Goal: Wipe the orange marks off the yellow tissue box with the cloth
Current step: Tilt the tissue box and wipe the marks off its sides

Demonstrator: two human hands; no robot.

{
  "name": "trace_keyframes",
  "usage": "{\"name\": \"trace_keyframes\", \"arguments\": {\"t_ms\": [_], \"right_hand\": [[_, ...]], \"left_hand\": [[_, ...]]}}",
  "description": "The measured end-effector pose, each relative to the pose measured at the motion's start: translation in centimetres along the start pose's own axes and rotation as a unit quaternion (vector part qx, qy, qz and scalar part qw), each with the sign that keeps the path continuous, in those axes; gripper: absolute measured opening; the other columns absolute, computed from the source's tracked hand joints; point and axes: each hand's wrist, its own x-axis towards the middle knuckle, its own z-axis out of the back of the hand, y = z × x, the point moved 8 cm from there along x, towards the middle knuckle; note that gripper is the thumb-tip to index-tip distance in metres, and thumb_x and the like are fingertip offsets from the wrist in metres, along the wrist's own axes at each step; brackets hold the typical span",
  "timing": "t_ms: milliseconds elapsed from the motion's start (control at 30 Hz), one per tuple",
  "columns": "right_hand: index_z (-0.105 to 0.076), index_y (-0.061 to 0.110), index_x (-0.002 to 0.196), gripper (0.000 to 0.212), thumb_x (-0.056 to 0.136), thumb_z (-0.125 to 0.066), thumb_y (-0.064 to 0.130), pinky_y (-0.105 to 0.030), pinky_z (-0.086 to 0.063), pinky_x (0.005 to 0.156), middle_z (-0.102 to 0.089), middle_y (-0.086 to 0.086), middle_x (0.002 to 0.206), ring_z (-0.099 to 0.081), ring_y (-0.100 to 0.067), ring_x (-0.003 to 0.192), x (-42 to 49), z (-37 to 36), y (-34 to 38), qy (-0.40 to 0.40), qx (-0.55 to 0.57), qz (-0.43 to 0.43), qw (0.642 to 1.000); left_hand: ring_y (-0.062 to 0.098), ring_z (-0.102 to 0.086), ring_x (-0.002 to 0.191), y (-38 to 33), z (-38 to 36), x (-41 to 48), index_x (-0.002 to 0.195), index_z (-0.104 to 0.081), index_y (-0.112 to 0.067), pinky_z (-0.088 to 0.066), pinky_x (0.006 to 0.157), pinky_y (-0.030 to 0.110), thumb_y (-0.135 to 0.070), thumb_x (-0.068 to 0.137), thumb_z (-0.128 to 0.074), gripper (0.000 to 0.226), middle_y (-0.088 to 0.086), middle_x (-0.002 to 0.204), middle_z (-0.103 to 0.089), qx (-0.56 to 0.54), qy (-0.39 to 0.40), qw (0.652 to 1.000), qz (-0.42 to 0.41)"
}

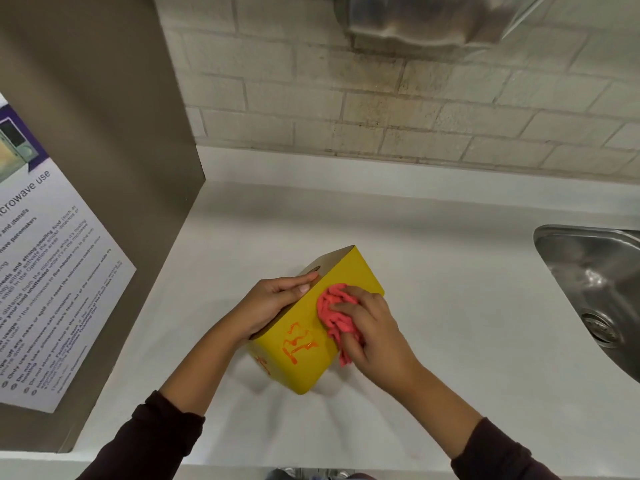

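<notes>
A yellow tissue box (349, 275) stands tilted on the white counter (433, 289). Orange marks (298, 342) show on its near yellow face, and a smaller orange mark (263, 364) sits on the left end face. My left hand (273, 304) grips the box along its upper left edge, thumb on the cardboard top. My right hand (372, 327) presses a crumpled pink cloth (334, 311) against the yellow face, just right of the orange marks. Part of the cloth hangs below my fingers.
A steel sink (595, 292) is set into the counter at the right. A brown cabinet side (114, 168) with a microwave-use notice (45, 289) stands at the left. A tiled wall (381, 109) runs behind, with a metal dispenser (426, 22) above.
</notes>
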Motion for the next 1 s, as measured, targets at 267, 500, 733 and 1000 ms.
{"name": "trace_keyframes", "arguments": {"t_ms": [267, 500, 733, 1000], "right_hand": [[-0.055, 0.015, 0.118, 0.031, 0.088, -0.050, 0.020, -0.020, -0.032, 0.098, -0.052, -0.013, 0.129, -0.044, -0.022, 0.114, 1.0, -1.8, 2.6, -0.041, 0.079, -0.060, 0.994], [-0.057, 0.009, 0.115, 0.029, 0.086, -0.057, 0.016, -0.029, -0.039, 0.091, -0.054, -0.014, 0.125, -0.047, -0.024, 0.110, -0.7, -1.3, 2.9, 0.020, 0.013, 0.067, 0.997], [-0.062, 0.009, 0.113, 0.031, 0.084, -0.053, 0.014, -0.033, -0.044, 0.095, -0.055, -0.008, 0.121, -0.050, -0.020, 0.111, 0.6, -1.0, 1.2, -0.030, 0.081, -0.098, 0.991], [-0.058, 0.012, 0.118, 0.033, 0.086, -0.060, 0.018, -0.032, -0.041, 0.091, -0.054, -0.016, 0.126, -0.049, -0.027, 0.109, -0.6, -3.3, 5.9, 0.035, 0.049, 0.055, 0.997]], "left_hand": [[0.015, -0.057, 0.112, -0.3, 0.0, 0.1, 0.125, -0.054, -0.007, -0.049, 0.088, 0.016, -0.007, 0.091, -0.050, 0.034, 0.010, 0.128, -0.058, -0.033, -0.015, 0.999, -0.014], [0.022, -0.056, 0.117, -0.1, 0.1, 0.1, 0.123, -0.057, -0.013, -0.042, 0.105, 0.040, -0.013, 0.090, -0.053, 0.034, 0.012, 0.131, -0.058, -0.001, -0.010, 1.000, -0.006], [0.025, -0.057, 0.116, 0.0, 0.4, 0.0, 0.122, -0.058, -0.015, -0.043, 0.103, 0.042, -0.013, 0.090, -0.054, 0.033, 0.014, 0.128, -0.059, -0.023, -0.031, 0.999, -0.002], [0.016, -0.056, 0.115, -0.3, 0.3, -0.1, 0.121, -0.058, -0.014, -0.044, 0.099, 0.027, -0.010, 0.090, -0.052, 0.031, 0.009, 0.128, -0.059, -0.023, -0.028, 0.999, -0.018]]}}
